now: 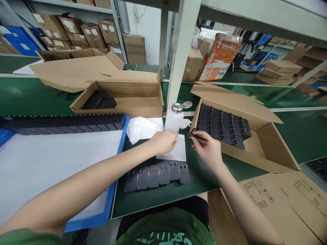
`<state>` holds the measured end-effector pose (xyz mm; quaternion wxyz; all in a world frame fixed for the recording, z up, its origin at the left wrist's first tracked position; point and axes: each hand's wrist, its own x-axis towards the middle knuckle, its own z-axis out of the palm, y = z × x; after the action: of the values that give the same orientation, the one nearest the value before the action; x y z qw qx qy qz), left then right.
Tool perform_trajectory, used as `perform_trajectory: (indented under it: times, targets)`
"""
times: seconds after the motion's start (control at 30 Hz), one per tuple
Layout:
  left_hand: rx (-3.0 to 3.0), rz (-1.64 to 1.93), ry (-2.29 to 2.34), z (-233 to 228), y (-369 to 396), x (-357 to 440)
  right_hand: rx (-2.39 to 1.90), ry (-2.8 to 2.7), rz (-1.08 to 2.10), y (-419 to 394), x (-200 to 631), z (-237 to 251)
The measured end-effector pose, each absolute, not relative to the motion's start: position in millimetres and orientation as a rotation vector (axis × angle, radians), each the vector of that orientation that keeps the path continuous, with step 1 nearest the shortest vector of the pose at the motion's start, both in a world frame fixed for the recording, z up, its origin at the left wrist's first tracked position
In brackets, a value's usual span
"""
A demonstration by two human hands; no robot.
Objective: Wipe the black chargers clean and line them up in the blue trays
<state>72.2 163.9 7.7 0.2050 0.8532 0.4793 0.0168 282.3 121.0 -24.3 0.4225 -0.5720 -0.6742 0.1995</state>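
Note:
My right hand grips a pair of black tweezers, their tips by the near corner of the right cardboard box. My left hand is closed over a white sheet of paper, just in front of a white dispenser bottle with its metal lid flipped up; what its fingers hold, if anything, is hidden. Nearer to me, a row of several dark grey flat pieces lies on the green table, each with small shiny studs at its top edge. A crumpled white cloth lies left of the bottle.
A blue-edged tray on the left bears a long row of black pieces. Open cardboard boxes stand behind and to the right, both holding black pieces. A pale metal post rises behind the bottle.

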Motion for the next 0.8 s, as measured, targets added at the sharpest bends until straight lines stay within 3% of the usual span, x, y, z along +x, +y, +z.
perform_trajectory:
  times: [0.17, 0.3, 0.6, 0.8]
  targets:
    - [2.256, -0.057, 1.415, -2.7, 187.8, 113.5, -1.604, -2.002, 0.315, 176.5, 272.6, 22.2]
    - [2.132, -0.083, 1.477, -5.2, 195.1, 128.4, -1.749, -2.277, 0.352, 230.4, 269.2, 45.4]
    - [1.837, -0.144, 1.444, -19.4, 196.9, 137.2, -1.948, -2.477, 0.342, 268.1, 257.0, 28.3]
    - [1.786, 0.021, 1.487, -30.8, 200.8, 139.3, -1.821, -2.507, 0.498, 268.2, 265.8, 25.9]
